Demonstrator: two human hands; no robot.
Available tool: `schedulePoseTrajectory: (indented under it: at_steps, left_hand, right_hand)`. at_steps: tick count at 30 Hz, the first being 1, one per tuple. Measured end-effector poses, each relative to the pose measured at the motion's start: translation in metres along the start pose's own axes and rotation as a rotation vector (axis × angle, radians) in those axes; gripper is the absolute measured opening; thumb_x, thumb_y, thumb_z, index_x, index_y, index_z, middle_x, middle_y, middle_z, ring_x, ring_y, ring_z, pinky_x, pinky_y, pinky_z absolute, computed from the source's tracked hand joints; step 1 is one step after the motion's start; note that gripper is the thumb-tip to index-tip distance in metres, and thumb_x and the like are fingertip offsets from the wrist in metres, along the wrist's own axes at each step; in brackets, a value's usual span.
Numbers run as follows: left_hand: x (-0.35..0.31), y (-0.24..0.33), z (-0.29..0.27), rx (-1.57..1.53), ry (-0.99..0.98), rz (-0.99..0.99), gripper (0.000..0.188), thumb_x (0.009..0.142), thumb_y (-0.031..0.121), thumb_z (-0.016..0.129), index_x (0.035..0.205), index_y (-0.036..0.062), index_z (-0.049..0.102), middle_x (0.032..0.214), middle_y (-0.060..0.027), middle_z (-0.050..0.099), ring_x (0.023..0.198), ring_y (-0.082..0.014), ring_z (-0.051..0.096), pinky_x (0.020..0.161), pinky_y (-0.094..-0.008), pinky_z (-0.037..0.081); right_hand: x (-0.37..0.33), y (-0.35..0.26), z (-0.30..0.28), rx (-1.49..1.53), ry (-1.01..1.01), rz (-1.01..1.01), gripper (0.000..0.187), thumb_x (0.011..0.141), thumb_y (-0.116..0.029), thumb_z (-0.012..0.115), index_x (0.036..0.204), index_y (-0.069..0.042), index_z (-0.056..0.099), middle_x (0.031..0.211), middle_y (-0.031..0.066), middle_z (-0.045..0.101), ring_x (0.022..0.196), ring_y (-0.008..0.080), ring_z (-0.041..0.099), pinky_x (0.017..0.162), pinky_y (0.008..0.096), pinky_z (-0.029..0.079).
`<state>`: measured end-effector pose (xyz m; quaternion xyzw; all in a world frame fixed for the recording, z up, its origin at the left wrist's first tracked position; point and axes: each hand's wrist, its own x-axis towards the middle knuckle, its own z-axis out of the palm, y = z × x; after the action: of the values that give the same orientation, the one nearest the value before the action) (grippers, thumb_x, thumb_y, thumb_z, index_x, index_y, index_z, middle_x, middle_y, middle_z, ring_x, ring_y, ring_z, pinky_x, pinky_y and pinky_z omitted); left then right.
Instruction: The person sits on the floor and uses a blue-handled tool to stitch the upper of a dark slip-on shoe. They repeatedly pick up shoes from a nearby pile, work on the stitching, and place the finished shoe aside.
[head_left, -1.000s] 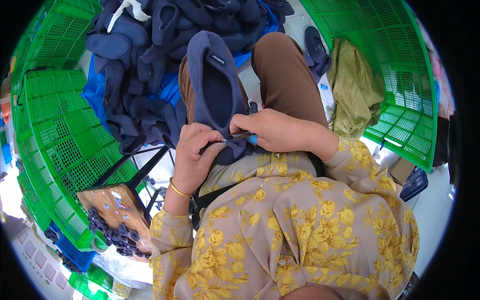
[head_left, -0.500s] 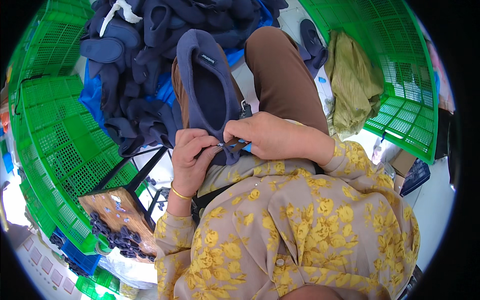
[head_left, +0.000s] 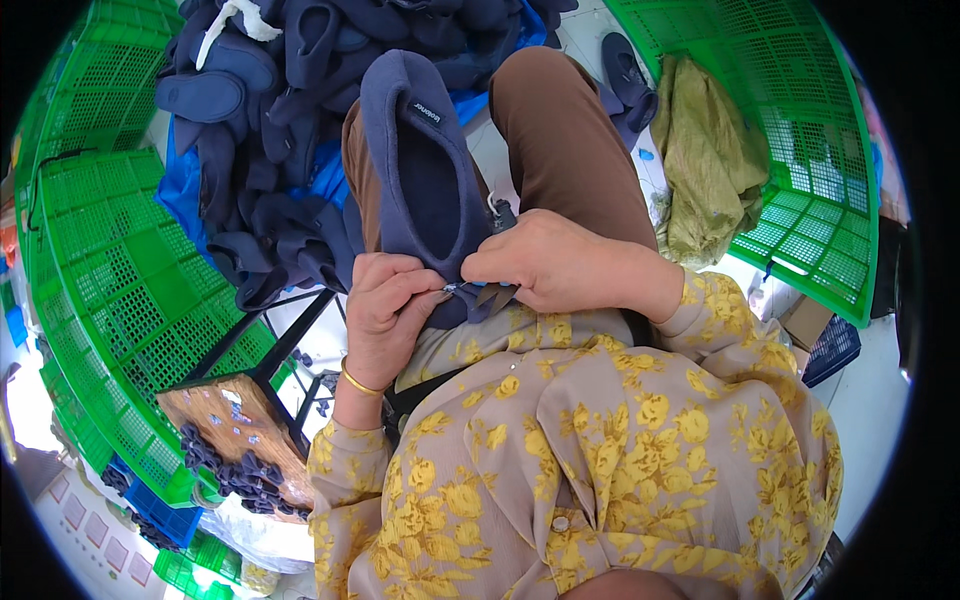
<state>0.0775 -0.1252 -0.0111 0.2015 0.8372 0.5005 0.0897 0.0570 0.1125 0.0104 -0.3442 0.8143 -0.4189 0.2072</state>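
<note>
A navy fabric slipper (head_left: 383, 130) rests on my lap, its heel pointing away from me and its near end beneath my fingers. My left hand (head_left: 388, 308) is closed, pinching the slipper's near edge beside a small pale piece (head_left: 450, 288). Close against it, my right hand (head_left: 560, 262) is curled with its fingertips at the same spot. Dark pointed blades, which look like thread snips (head_left: 494, 294), stick out from under the right palm. A thin line, thread or needle, shows between the fingertips; which one I cannot tell.
Navy slippers (head_left: 285, 110) lie heaped on blue plastic ahead to the left. Green mesh crates (head_left: 120, 300) stand on the left, and another (head_left: 810, 140) at right beside an olive cloth (head_left: 705, 160). A wooden board (head_left: 235, 420) at left carries dark bows (head_left: 250, 480) and small pale pieces.
My right hand has shifted slightly right and up, away from the left. The slipper has tilted a little. Blue bits under the right hand no longer show. My left hand keeps its pinch.
</note>
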Motion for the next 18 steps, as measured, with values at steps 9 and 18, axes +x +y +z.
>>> schedulePoseTrajectory:
  at_steps: [9, 18]
  left_hand:
    - [-0.001, -0.003, 0.0, -0.003, 0.017, 0.0, 0.018, 0.068, 0.002, 0.078, 0.083, 0.0098, 0.071, 0.085, -0.001, 0.061, 0.084, -0.0209, 0.052, 0.076, -0.0309, 0.041]
    - [-0.002, -0.004, 0.0, 0.007, 0.016, 0.003, 0.018, 0.068, 0.002, 0.078, 0.083, 0.0096, 0.071, 0.085, -0.0011, 0.061, 0.084, -0.0205, 0.052, 0.075, -0.0305, 0.041]
  right_hand:
    - [-0.019, 0.001, -0.025, 0.048, 0.037, 0.11, 0.042, 0.062, 0.006, 0.06, 0.102, -0.008, 0.06, 0.082, 0.0126, 0.064, 0.073, 0.0355, 0.063, 0.063, 0.0392, 0.05]
    - [-0.016, -0.007, -0.004, -0.06, -0.054, 0.052, 0.055, 0.062, 0.002, 0.064, 0.117, -0.004, 0.061, 0.092, 0.0105, 0.069, 0.08, 0.0305, 0.067, 0.066, 0.0388, 0.053]
